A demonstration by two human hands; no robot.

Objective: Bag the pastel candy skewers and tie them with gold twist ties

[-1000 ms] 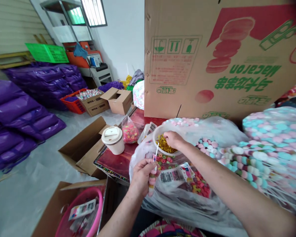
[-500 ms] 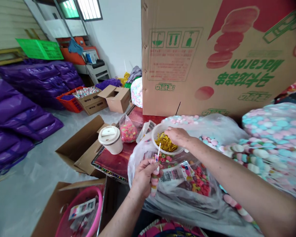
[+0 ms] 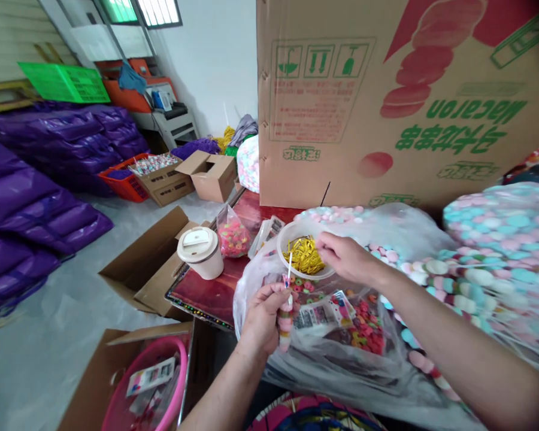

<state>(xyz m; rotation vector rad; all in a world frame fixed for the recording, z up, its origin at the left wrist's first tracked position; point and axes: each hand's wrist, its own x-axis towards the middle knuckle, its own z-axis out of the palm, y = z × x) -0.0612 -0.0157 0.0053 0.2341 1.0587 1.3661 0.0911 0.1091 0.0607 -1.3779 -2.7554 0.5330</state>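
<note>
My left hand (image 3: pixel 261 317) is closed around a marshmallow skewer (image 3: pixel 285 328) in a clear wrapper, held upright. Its white stick (image 3: pixel 290 263) pokes out above my thumb. At the right side of a white plastic bowl (image 3: pixel 282 258), my right hand (image 3: pixel 348 257) has its fingers pinched together; anything between them is too small to make out. Gold twist ties (image 3: pixel 304 254) lie heaped in the bowl. Below it, ring-shaped candies (image 3: pixel 368 329) and printed packets (image 3: pixel 318 314) rest on clear plastic sheeting.
A large carton (image 3: pixel 323 126) stands behind the bowl. Bags of pastel marshmallows (image 3: pixel 498 221) fill the right side. On the red table's left are a white lidded cup (image 3: pixel 202 257) and a bag of ring candies (image 3: pixel 233 236). A pink basin (image 3: pixel 179 383) sits lower left.
My right hand has moved back to the right from over the twist ties to the bowl's edge. My left hand keeps hold of the skewer, nearly in place.
</note>
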